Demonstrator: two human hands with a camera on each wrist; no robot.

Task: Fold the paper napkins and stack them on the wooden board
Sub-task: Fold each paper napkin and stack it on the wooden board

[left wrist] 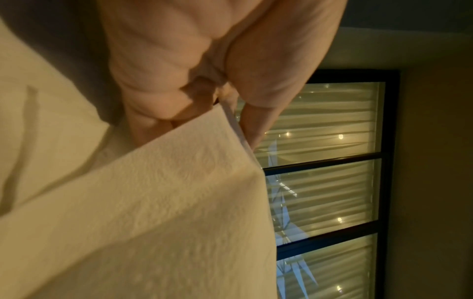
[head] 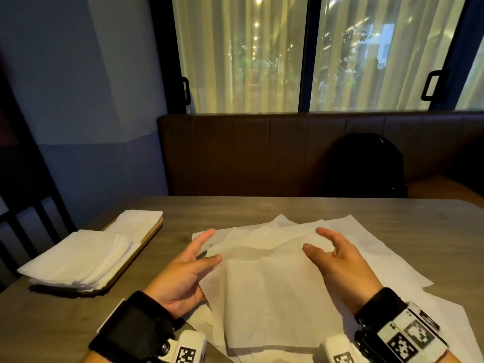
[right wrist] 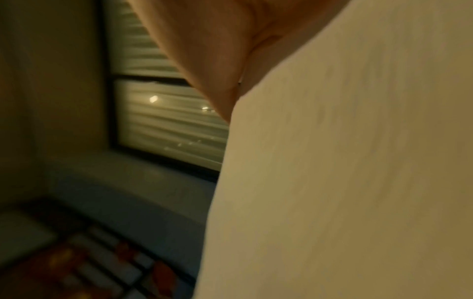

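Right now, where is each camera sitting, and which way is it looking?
Head: worn on the head, looks down at the table, napkin and board; shows both hands, left hand and right hand.
Left wrist: looks along the fingers at the napkin and window.
Right wrist: looks past the hand, napkin, window.
Both wrist views share napkin and window.

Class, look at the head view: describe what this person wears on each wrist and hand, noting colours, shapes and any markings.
Both hands, the left hand and right hand, are bare: no gloves, rings or sleeves are visible. Each wrist carries a wide black strap. A white block printed with black square code patterns sits on the right wrist strap, and smaller white coded tags sit at the inner side of each wrist.
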